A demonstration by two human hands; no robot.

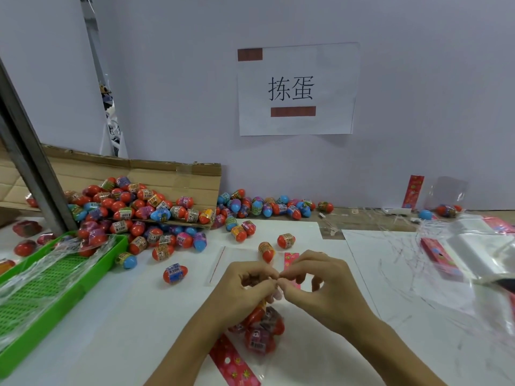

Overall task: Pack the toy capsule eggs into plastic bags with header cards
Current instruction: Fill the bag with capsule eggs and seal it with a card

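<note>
Head cam: both hands meet near the middle of the white bench (139, 316), left hand (245, 285) and right hand (315, 280) pinching the top of a clear plastic bag (262, 327) stuffed with red capsule eggs. The bag's long axis runs near-to-far, mouth pointing far. A pink flowery header card (234, 363) lies just near-left of it. Far left, a tipped brown cardboard box (167, 174) spills loose red and blue eggs (145, 213); the green plastic mesh tray (41, 288) holds crinkled clear film.
</note>
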